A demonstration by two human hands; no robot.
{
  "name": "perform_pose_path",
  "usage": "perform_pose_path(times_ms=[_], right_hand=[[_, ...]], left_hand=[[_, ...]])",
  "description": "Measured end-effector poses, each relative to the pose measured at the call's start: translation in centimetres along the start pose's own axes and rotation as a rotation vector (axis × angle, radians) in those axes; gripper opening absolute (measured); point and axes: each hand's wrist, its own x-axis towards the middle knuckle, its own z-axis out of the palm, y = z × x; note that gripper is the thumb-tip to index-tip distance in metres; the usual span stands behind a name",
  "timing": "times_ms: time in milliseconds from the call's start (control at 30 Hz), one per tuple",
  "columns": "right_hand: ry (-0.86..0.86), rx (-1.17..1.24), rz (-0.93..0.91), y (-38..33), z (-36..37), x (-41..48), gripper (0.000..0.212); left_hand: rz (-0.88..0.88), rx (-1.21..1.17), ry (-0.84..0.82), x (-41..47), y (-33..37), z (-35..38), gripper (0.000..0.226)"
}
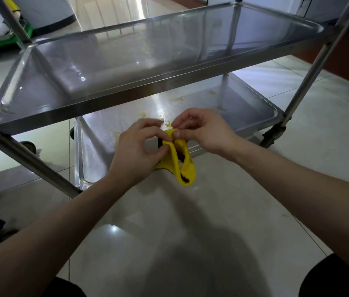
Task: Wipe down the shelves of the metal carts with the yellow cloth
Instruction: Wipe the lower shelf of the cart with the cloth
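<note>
Hanging just past the lower shelf's (244, 99) front rim, above open floor (212, 211), one yellow cloth (174, 159) is bunched, with dark patches, possibly dirt. The left hand (136, 151) and right hand (203, 129) both pinch its top. One cart (316, 67) shows two shelves, the upper shelf (147, 50) above.

The picture is dim and a bit grey. Most light comes from the far side of the room, at the top. The shiny metal upper shelf (147, 61) has small white glints, and the shiny metal lower shelf (244, 99) has a bright glare patch. A big soft shadow lies on the pale tiled floor (233, 200) near the bottom. The left hand (136, 151) has slightly blurry fingers. The long grey metal cart leg (29, 159) slants hard near the left edge.
</note>
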Motion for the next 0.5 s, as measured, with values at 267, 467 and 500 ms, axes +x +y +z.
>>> perform_pose_path(times_ms=[267,467,500], right_hand=[[-0.287,-0.615,0.346,1.8,0.9,-1.8,0.073],[-0.216,-0.777,0.294,3.4,1.1,-0.9,0.019],[-0.102,-0.804,0.258,3.5,0.8,-0.4,0.014]], left_hand=[[-0.07,-0.051,-0.077,-0.9,-0.9,0.0,0.02],[-0.18,-0.105,-0.061,-0.9,-2.8,-1.3,0.018],[-0.198,-0.098,-0.055,-0.9,-3.2,-1.7,0.018]])
